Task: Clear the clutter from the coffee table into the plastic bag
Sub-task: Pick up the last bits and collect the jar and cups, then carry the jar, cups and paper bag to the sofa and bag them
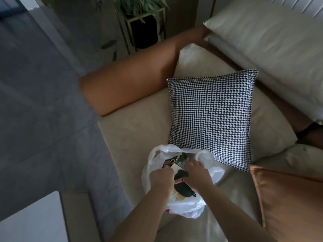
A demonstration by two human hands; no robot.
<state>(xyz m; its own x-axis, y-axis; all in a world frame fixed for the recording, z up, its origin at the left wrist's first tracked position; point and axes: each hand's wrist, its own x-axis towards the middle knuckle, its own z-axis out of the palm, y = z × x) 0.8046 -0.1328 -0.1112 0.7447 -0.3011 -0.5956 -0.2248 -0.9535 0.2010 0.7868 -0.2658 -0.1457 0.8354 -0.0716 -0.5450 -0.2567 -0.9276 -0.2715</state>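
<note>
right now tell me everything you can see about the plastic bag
The plastic bag is thin, white and half see-through, crumpled, with a loop handle showing at its far left. It sits on the cream sofa seat, mouth open upward, its far edge touching the checked cushion. Inside are mixed items: something black, a pink piece, bits of paper, and a clear round container at the far rim. The left hand grips the near rim, fingers curled; the right hand reaches into the mouth.
</note>
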